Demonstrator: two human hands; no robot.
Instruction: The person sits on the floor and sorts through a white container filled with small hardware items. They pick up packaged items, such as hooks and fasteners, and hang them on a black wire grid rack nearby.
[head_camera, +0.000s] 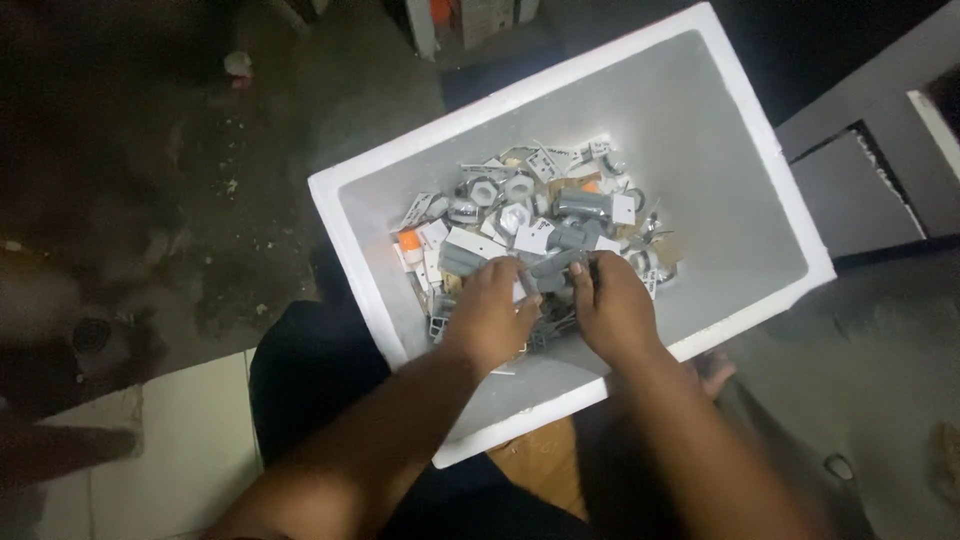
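Both hands are sunk into a white foam box (741, 120) of grey plastic fittings (540, 225). One grey fitting (553, 272) is pinched between curled fingertips of the left hand (492, 312) and right hand (612, 306), the heap lying just beyond them.

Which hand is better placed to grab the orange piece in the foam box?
Left hand, probably: the orange piece lies at the pile's left edge, on its side. The right hand is farther off, past the left hand.

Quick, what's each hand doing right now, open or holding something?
Left hand: curled down in the foam box, pinching a grey fitting.
Right hand: fingers closed on the same fitting, over the pile of parts.
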